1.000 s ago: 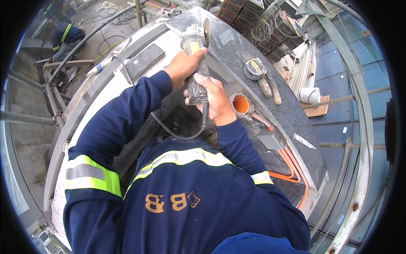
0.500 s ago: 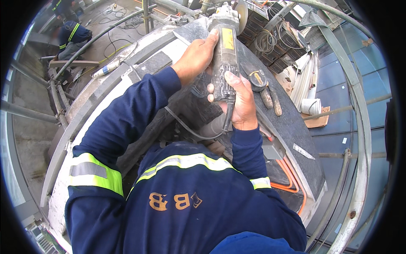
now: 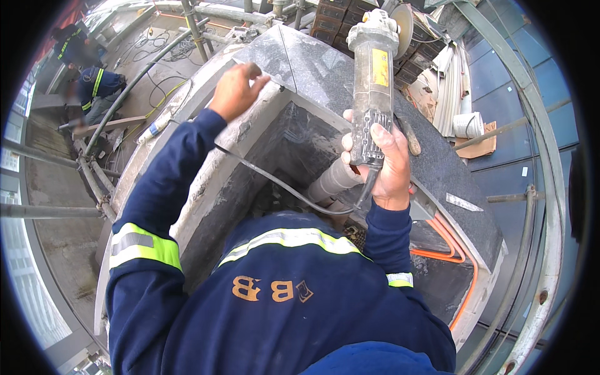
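Right hand (image 3: 386, 164) clamped on dusty grey angle grinder (image 3: 373, 81); left hand (image 3: 235, 91) loosely curled on dark polished stone slab (image 3: 300, 59) beside it. Risks one-handed kickback, cable (image 3: 281, 187) snagging.

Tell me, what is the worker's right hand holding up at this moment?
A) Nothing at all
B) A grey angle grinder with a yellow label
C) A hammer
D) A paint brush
B: the right hand grips the body of the grey angle grinder, held upright with its disc at the top, while the left hand rests on the edge of the dark stone slab.
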Tool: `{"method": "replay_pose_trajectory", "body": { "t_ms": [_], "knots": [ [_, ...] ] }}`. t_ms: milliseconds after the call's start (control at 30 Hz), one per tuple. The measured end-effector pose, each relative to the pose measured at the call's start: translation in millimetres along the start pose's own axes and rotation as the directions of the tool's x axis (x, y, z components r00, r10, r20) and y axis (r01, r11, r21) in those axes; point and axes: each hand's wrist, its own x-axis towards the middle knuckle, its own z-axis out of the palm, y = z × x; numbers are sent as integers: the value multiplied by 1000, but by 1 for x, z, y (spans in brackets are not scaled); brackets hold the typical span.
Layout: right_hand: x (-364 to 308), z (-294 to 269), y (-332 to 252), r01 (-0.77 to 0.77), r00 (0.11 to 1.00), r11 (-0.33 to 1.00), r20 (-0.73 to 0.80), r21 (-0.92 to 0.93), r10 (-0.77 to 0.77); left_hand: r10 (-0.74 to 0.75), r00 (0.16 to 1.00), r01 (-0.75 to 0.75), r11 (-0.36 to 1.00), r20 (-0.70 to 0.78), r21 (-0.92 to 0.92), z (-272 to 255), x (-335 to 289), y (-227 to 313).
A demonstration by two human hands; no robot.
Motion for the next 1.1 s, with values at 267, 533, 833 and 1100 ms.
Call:
{"method": "replay_pose_trajectory", "body": {
  "t_ms": [267,533,833,1100],
  "knots": [
    [2,0,13,-72,997,991,-18,-116,70,-3,953,266,481,302,-835,10,-51,129],
    [24,27,40,-205,956,967,181,-153,232,36,909,410,-243,414,-879,13,-36,92],
    [46,50,54,-302,875,939,342,-167,342,-424,829,313,-189,365,-931,-26,-56,93],
    [46,58,65,-263,879,927,329,-266,344,-473,811,315,-139,343,-939,-28,-67,85]
  ]
}}
